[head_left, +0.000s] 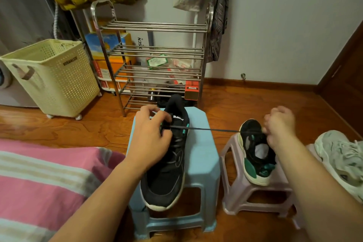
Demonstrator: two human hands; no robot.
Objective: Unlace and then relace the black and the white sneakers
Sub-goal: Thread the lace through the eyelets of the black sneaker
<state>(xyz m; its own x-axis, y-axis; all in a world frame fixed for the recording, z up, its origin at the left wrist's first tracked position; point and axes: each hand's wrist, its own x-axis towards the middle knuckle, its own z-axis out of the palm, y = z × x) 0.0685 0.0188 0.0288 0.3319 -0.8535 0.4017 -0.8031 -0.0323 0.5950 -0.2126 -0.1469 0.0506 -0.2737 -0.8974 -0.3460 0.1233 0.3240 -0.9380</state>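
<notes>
A black sneaker [167,179] lies on a light blue stool [204,155], toe toward me. My left hand [149,133] grips its upper eyelet area near the tongue. A black lace [206,129] runs taut from there to the right, where my right hand [279,125] pinches its far end. A second black sneaker with green patches [255,155] rests on a pale pink stool [231,163], just under my right hand. A white sneaker [341,161] sits at the far right edge.
A metal shoe rack [155,53] stands behind the stools. A cream laundry basket [53,76] is at the left. Pink striped bedding [45,179] fills the lower left. Wooden floor [245,100] surrounds the stools; a dark door is at the right.
</notes>
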